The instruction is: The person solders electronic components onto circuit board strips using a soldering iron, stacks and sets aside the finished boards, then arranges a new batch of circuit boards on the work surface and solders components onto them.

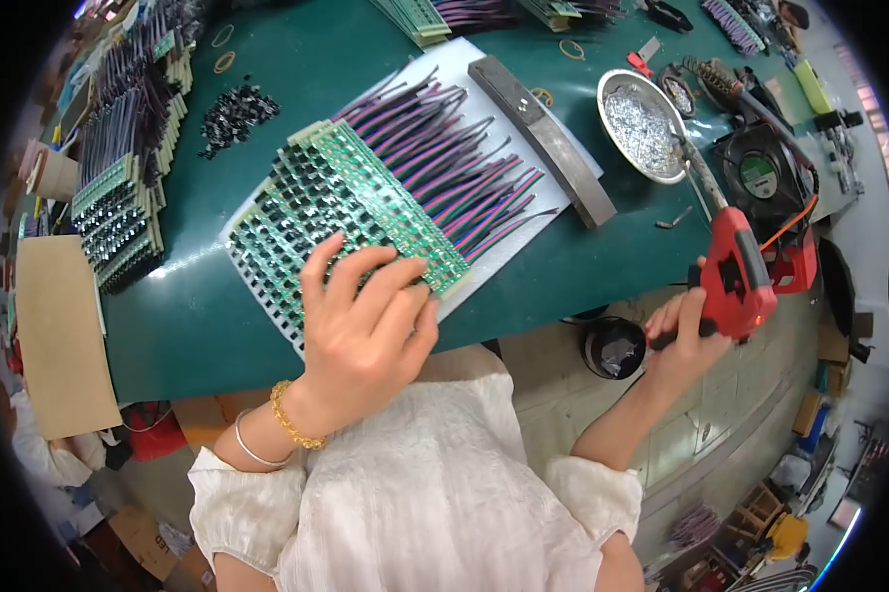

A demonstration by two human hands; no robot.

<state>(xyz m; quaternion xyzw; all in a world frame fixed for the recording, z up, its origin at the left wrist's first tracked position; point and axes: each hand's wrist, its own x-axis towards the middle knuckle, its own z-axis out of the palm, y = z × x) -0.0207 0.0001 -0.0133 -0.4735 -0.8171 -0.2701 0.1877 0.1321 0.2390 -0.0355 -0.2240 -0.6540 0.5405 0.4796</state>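
The left hand (365,321), fingers spread, is on the boards (370,183) on the white sheet (454,61). The right hand (683,321) holds the red gun (728,235). Wires (429,138) look joined; I can't tell what's left.

On the table (198,340), circuit boards (351,197) lie on a sheet (508,242), small parts (235,115) left, 1 bar (541,136) and 1 bowl (624,78) right.

Green tabletop (188,345), white sheet (513,242), heap of small black parts (237,115), pale round bowl (603,101), rubber bands (225,62), black fan (760,175)
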